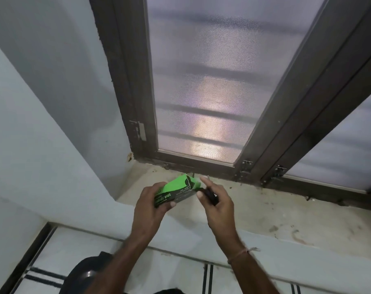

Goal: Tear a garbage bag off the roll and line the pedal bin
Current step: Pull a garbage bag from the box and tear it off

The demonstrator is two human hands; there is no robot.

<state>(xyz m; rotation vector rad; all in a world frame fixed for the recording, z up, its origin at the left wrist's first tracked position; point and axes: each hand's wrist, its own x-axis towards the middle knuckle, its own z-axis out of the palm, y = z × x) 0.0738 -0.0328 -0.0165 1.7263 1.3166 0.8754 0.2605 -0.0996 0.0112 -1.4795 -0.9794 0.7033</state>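
Note:
A green and black garbage bag box (pixel 176 190) is held over the window sill, its end flap open toward the window. My left hand (pixel 152 203) grips the box around its near end. Just right of the open end, my right hand (pixel 215 200) holds a black roll of garbage bags (pixel 211 196) between thumb and fingers. The dark round lid of the pedal bin (pixel 86 274) shows at the bottom left, partly hidden behind my left forearm.
A dusty stone window sill (pixel 265 213) runs below a dark-framed window (pixel 265 132) with mesh panes. White walls (pixel 42 124) close in on the left. Below lies a white tiled floor with black stripes (pixel 180 270).

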